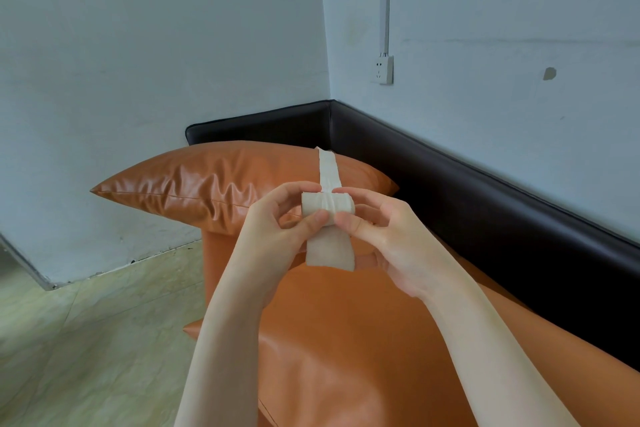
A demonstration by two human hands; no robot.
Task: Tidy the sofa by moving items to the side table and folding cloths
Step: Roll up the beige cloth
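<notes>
So from the head cam, both hands were up in front of me over the sofa [363, 340], working a narrow white cloth strip [328, 210]. It looked like a bandage or a stretchy band, can't say which. The left hand [277, 225] pinched the left end of a small rolled or bunched part of it, thumb underneath and fingers curled over the top. The right hand [384, 232] did the same on the right end, thumb and forefinger clamped on the roll. So both hands were gripping the strip, nothing loose.

The cloth strip sat dead centre of the view. One tail ran up toward 12 o'clock and lay across the orange leather cushion [214, 180], its tip reaching the cushion's far edge near the dark backrest [485, 191]. The other tail hung down toward 6 o'clock between my wrists, wider and flat at the bottom, clear of the seat as far as I could tell.

The cushion leaned at the sofa's end, around 10 to 11 o'clock from the hands. The black backrest ran from 12 o'clock off to 4 o'clock along the pale wall. A wall socket [383, 69] with a cable conduit above it sat at about 1 o'clock. Greenish tiled floor [86, 340] filled the 8 o'clock corner.
</notes>
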